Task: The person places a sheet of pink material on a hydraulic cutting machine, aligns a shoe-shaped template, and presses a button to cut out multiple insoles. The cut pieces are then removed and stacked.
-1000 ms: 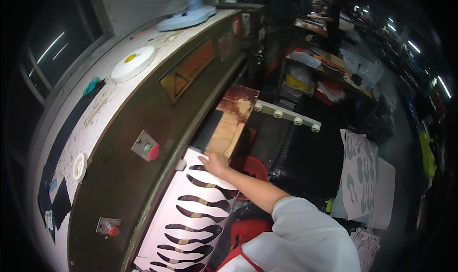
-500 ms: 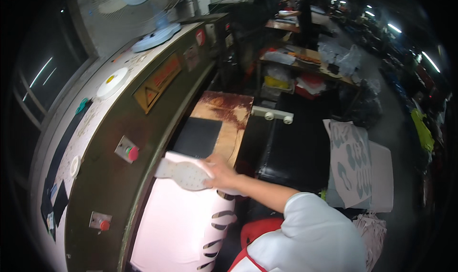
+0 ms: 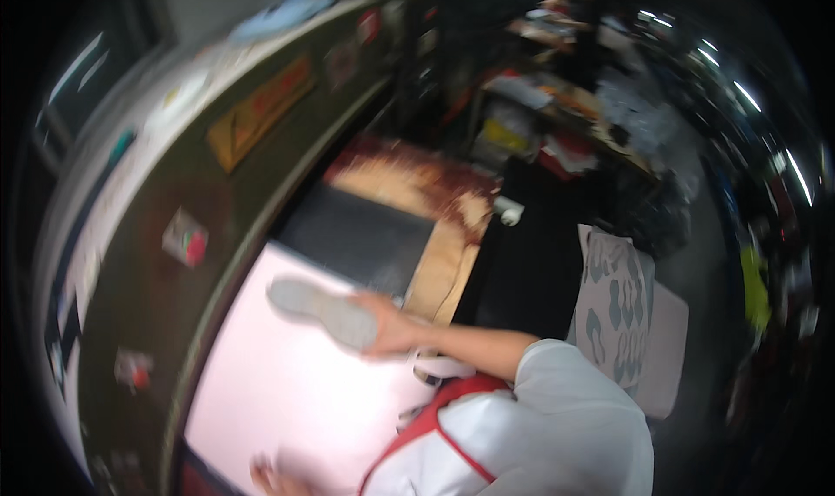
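My right hand [image 3: 387, 325] grips the right end of a grey sole-shaped cutting die [image 3: 317, 309], fingers closed round its edge. The die is over the upper part of a pale pink sheet [image 3: 287, 392]; whether it touches the sheet I cannot tell. Sole-shaped cut-outs [image 3: 426, 370] show along the sheet's right edge, partly hidden by my arm and apron. At the lower edge, over the sheet's near end, my left hand [image 3: 283, 479] is smeared by motion and only partly in view, so its fingers cannot be read.
A green machine beam [image 3: 156, 322] with red buttons runs along the left. Beyond the sheet lie a dark pad [image 3: 361, 235] and a worn wooden board [image 3: 444, 274]. Right of them is a black surface [image 3: 531, 279], then sheets with sole-shaped cut-outs [image 3: 617, 313]. A cluttered table stands farther back.
My view has shifted and blurred. The die has turned and sits lower over the sheet, still in my right hand. My left hand has come into view at the bottom.
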The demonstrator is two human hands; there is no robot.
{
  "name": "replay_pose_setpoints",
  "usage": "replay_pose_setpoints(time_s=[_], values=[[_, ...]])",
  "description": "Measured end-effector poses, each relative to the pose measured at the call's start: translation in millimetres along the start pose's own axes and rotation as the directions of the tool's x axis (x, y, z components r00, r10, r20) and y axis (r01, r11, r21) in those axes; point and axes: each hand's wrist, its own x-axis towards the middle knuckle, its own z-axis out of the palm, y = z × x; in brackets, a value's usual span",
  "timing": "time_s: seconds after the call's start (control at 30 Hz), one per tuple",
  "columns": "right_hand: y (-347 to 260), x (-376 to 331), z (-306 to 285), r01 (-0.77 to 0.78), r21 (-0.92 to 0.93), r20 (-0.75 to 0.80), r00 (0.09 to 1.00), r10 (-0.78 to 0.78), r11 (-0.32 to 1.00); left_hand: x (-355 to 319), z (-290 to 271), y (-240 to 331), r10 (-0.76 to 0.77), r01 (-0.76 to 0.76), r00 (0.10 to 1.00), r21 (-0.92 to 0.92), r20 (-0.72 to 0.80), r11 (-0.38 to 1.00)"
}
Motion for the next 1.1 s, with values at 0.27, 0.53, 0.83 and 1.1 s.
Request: replay_pose_setpoints(time_s=[0.27, 0.53, 0.83, 1.1], values=[[41.3, -19.5, -104.5, -0.259, 0.009, -0.196, 0.947, 0.256, 0.966, 56.3, 108.1, 186.6, 0.488, -0.318, 0.818, -0.468, 0.304, 0.825], [50.3, -28.0, -121.0, -0.029, -0.66, -0.249, 0.951, -0.182, 0.751, 79.5, 114.6, 214.0, 0.424, -0.148, 0.814, -0.562, 0.398, 0.814], [-22.1, -47.4, -51.0, -0.628, 0.17, 0.807, 0.531, 0.258, 0.76, 77.7, -7.2, 132.6, 0.073, -0.1, 0.993, -0.32, -0.095, 0.942], [3.4, -37.3, -24.8, -0.929, 0.357, 0.932, 0.361, 0.031, 0.093, 19.3, 57.8, 147.9, 0.374, -0.144, 0.777, -0.435, 0.506, 0.889]])
